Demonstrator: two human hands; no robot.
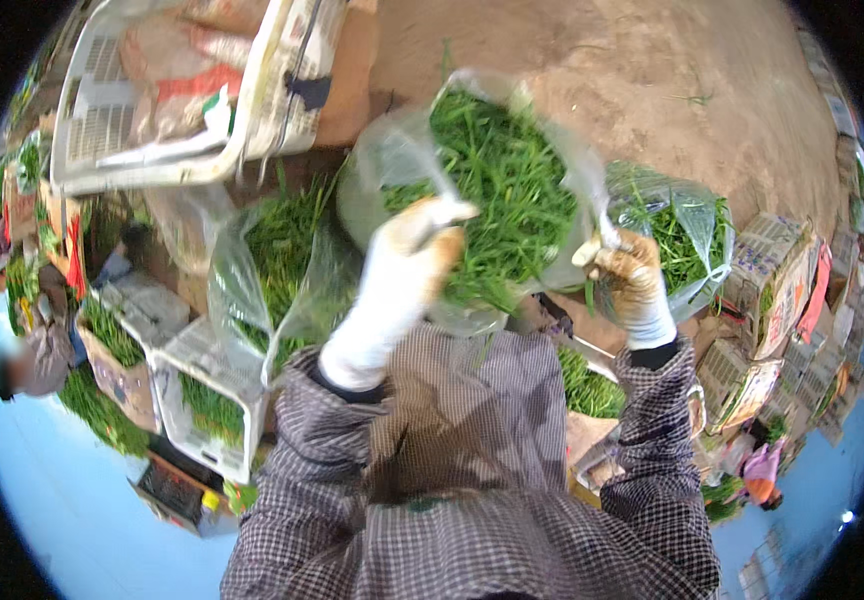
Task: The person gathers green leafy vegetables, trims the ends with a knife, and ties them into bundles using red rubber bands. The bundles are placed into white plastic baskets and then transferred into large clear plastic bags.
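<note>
A clear plastic bag full of cut leafy greens (503,187) stands open-mouthed in front of my body. My left hand (417,244), in a stained white glove and somewhat blurred, pinches a gathered strip of the bag's near left edge. On the other side my right hand (623,266), in a similar dirty glove, grips a twisted piece of its right edge. Greens show between the two hands. Beside my right hand sits a knotted clear bag of greens (691,240). To the left is another clear bag of greens (278,262), its top drawn into a strand.
A large white plastic crate (150,180) with sacks inside stands at the upper left. White crates (210,450) and filled sacks line the left. More crates (766,251) stack at the right. Bare earthen ground (672,90) lies ahead. Other people (49,356) are at the far left and lower right.
</note>
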